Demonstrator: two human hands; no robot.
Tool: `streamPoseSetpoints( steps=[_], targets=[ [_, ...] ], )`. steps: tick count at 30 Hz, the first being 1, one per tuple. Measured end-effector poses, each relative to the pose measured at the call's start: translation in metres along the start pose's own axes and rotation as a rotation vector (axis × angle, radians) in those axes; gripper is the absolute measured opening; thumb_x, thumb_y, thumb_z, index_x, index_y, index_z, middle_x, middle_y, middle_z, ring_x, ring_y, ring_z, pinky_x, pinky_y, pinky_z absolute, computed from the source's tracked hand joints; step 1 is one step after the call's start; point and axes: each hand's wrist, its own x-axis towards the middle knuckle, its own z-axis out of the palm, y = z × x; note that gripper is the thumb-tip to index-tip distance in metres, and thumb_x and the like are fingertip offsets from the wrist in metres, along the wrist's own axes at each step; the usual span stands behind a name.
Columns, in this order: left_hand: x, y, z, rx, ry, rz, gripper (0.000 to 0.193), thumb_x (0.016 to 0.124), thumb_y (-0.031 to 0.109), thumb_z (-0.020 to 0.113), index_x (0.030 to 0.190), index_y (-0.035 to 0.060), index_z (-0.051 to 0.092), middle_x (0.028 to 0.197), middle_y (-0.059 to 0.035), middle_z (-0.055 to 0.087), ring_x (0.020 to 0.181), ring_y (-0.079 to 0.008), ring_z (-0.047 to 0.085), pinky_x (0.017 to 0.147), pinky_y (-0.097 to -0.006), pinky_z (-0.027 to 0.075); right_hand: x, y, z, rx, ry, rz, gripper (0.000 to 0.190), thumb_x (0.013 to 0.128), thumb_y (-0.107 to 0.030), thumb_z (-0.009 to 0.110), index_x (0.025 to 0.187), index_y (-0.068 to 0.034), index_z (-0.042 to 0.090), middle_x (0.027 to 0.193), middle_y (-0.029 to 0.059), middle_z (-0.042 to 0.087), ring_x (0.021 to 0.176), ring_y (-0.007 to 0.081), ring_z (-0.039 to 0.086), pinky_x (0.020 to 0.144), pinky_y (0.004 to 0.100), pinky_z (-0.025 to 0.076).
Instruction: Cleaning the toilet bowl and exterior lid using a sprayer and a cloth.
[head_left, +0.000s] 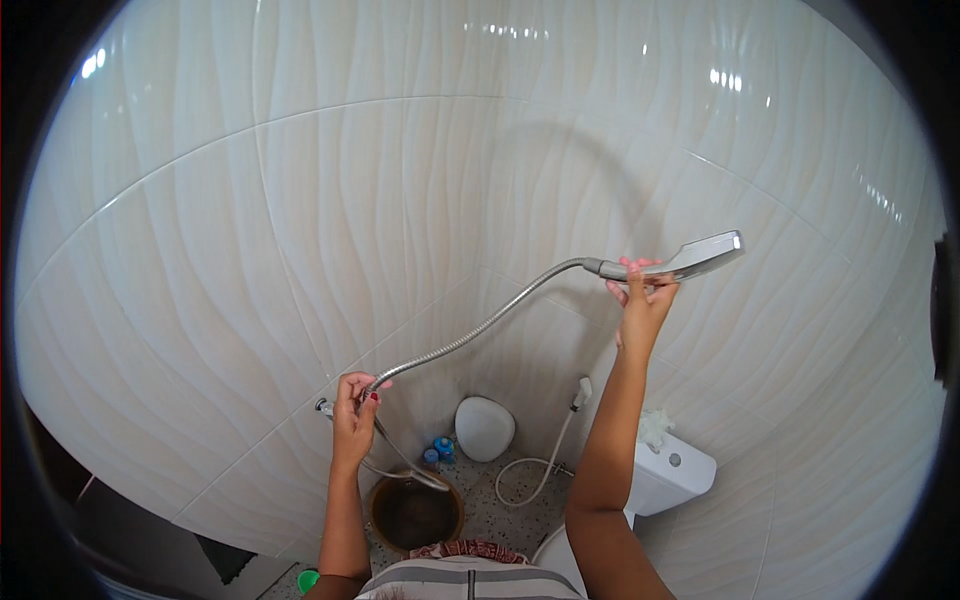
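A chrome hand shower (701, 255) is held up at the right, its handle between the fingers and thumb of my right hand (643, 300). From the handle's end a flexible metal shower hose (480, 330) curves down to the left. My left hand (356, 420) grips the hose at its lower bend. Below that hand the hose hangs in a loop over a round brown bucket (417, 514). Just left of my left hand is a chrome wall fitting (323, 406).
A toilet cistern (679, 472) stands at the lower right with crumpled white material (655, 427) on it. A bidet sprayer (583, 393) hangs nearby. A white lidded bin (484, 429) and blue bottles (444, 448) are in the corner. Tiled walls (360, 210) surround me. A green container (308, 580) lies low left.
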Motion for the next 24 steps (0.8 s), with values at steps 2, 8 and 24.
streamPoseSetpoints(
  steps=[2,8,24],
  targets=[
    [-0.002,-0.006,0.001,0.002,0.005,-0.013,0.023,0.082,-0.005,0.043,0.104,-0.0003,0.045,0.095,-0.0100,0.058,0.082,-0.0111,0.052,0.073,-0.0218,0.039,0.004,-0.006,-0.017,0.006,0.028,0.010,0.037,0.083,-0.010,0.057,0.108,-0.003,0.032,0.104,0.0111,0.045,0.096,0.0249,0.057,0.061,0.0338,0.057],
    [-0.019,-0.061,-0.016,0.685,-0.009,-0.077,0.023,0.086,-0.001,0.043,0.107,-0.0008,0.051,0.081,-0.0121,0.062,0.079,-0.0158,0.059,0.075,-0.0252,0.043,-0.011,-0.011,-0.075,-0.005,0.111,0.129,0.034,0.083,-0.010,0.057,0.106,-0.002,0.033,0.100,0.0111,0.047,0.092,0.0254,0.058,0.058,0.0347,0.057],
    [-0.050,-0.094,0.025,0.135,-0.113,-0.197,0.029,0.081,-0.005,0.047,0.109,0.0018,0.044,0.083,-0.0036,0.051,0.076,-0.0092,0.050,0.073,-0.0198,0.040,-0.188,0.071,-0.236,-0.516,0.316,0.576,0.035,0.072,0.001,0.062,0.090,-0.005,0.032,0.072,0.0077,0.046,0.045,0.0132,0.049,0.031,0.0244,0.043]
  ],
)
